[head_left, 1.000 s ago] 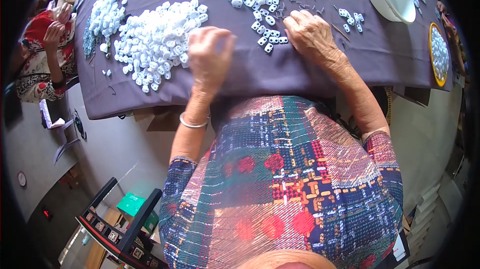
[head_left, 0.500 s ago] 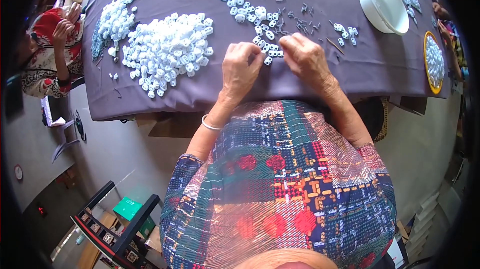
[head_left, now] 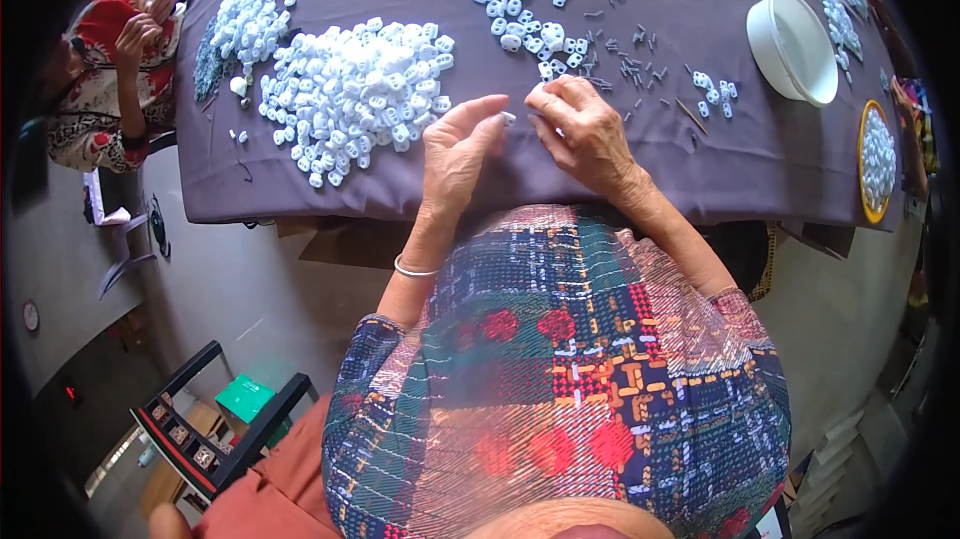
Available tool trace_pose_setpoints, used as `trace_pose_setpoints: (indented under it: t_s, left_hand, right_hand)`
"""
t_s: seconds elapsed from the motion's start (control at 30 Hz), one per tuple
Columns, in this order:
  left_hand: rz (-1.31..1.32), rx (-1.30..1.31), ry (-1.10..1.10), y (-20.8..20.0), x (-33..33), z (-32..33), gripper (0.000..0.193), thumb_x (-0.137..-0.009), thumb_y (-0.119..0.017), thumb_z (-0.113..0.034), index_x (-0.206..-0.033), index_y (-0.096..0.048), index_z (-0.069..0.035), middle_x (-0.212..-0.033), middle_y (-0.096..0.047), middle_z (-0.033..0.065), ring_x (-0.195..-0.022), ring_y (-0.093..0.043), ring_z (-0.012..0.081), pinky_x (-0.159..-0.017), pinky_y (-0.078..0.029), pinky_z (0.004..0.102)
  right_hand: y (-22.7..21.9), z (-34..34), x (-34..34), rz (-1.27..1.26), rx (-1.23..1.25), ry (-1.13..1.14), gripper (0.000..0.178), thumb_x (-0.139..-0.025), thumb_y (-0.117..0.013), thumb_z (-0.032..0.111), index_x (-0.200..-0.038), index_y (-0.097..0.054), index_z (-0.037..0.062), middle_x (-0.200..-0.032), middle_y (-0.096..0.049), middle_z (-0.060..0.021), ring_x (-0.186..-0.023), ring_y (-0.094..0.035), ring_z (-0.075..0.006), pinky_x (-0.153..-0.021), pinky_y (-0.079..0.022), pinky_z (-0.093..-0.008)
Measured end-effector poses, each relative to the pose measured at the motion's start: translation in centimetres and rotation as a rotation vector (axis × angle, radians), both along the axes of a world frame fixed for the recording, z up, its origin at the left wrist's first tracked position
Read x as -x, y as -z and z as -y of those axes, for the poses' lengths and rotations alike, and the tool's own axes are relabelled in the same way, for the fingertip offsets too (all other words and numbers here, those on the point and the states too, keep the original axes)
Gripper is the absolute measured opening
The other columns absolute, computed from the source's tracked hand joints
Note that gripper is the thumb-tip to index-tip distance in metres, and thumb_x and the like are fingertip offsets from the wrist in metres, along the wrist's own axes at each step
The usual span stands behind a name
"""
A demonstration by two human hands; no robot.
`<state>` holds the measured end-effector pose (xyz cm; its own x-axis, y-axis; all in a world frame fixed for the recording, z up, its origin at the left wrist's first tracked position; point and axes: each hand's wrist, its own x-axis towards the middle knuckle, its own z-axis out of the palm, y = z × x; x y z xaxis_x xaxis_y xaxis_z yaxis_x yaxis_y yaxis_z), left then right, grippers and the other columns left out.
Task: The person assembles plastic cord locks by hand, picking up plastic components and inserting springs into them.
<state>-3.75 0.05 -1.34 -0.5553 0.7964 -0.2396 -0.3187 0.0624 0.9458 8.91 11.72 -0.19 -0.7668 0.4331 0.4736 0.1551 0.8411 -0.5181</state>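
Observation:
My left hand (head_left: 458, 151) is above the near edge of the cloth-covered table, its thumb and forefinger closed on a small white plastic piece (head_left: 509, 120). Just to its right, my right hand (head_left: 585, 134) has its fingers bent and pinched together. Whatever those fingertips hold, if anything, is too small to make out. Beyond the right hand lies a string of white two-holed plastic pieces (head_left: 551, 34), its near end partly hidden by the fingers. A large heap of similar white pieces (head_left: 360, 89) lies left of my left hand.
Small dark grey pins (head_left: 632, 69) lie scattered beyond my right hand, near a thin brown stick (head_left: 691, 117) and several loose white pieces (head_left: 715, 94). Farther right are a white tub (head_left: 790, 47) and a yellow-rimmed tray (head_left: 874, 164). Another person (head_left: 110, 69) sits at left; reddish trousers (head_left: 270, 489) show lower left.
The view has shifted, moving the table's things rightward in the picture. My left thumb and forefinger now show a white piece between them. Reddish trousers have appeared at lower left.

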Motion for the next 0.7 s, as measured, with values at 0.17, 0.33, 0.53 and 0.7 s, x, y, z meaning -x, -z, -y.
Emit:
trace_pose_setpoints:
  t_s: [0.17,0.33,0.53,0.7]
  left_hand:
    - [-0.106,-0.059,-0.002,-0.4,-0.5,-0.3,0.016,-0.084,-0.062,-0.007,-0.097,-0.059,0.001,-0.086,-0.063,0.0059,-0.071,-0.059,0.0086,-0.059,-0.048,0.0206]
    - [0.242,-0.065,0.037,-1.5,-0.4,-0.4,0.018,-0.086,-0.060,-0.012,-0.097,-0.058,0.001,-0.084,-0.062,0.0071,-0.069,-0.060,0.0104,-0.057,-0.048,0.0209]
    - [0.539,-0.100,0.200,-1.0,0.3,-0.2,0.017,-0.086,-0.060,-0.013,-0.096,-0.058,0.000,-0.084,-0.062,0.0066,-0.071,-0.061,0.0131,-0.060,-0.049,0.0242]
    - [0.553,-0.115,0.181,-1.2,-0.6,-0.4,0.014,-0.085,-0.061,-0.010,-0.094,-0.059,0.000,-0.084,-0.062,0.0063,-0.073,-0.061,0.0142,-0.061,-0.049,0.0250]
  right_hand:
    - [-0.7,0.0,0.7,0.036,0.243,-0.117,0.014,-0.077,-0.062,0.003,-0.092,-0.061,0.0028,-0.084,-0.059,-0.0094,-0.075,-0.059,-0.0242,-0.065,-0.049,-0.0324]
    - [-1.0,-0.6,0.2,-0.076,0.331,-0.183,0.016,-0.074,-0.065,-0.002,-0.089,-0.062,0.0018,-0.079,-0.059,-0.0077,-0.069,-0.059,-0.0209,-0.059,-0.049,-0.0282]
    - [-1.3,-0.5,-0.2,-0.193,0.072,-0.264,0.022,-0.072,-0.066,-0.005,-0.093,-0.061,0.0009,-0.083,-0.061,-0.0109,-0.073,-0.061,-0.0219,-0.062,-0.051,-0.0290]
    - [-1.1,0.1,-0.4,-0.242,0.091,-0.179,0.025,-0.073,-0.064,-0.007,-0.097,-0.061,0.0006,-0.086,-0.061,-0.0118,-0.074,-0.061,-0.0210,-0.063,-0.052,-0.0298]
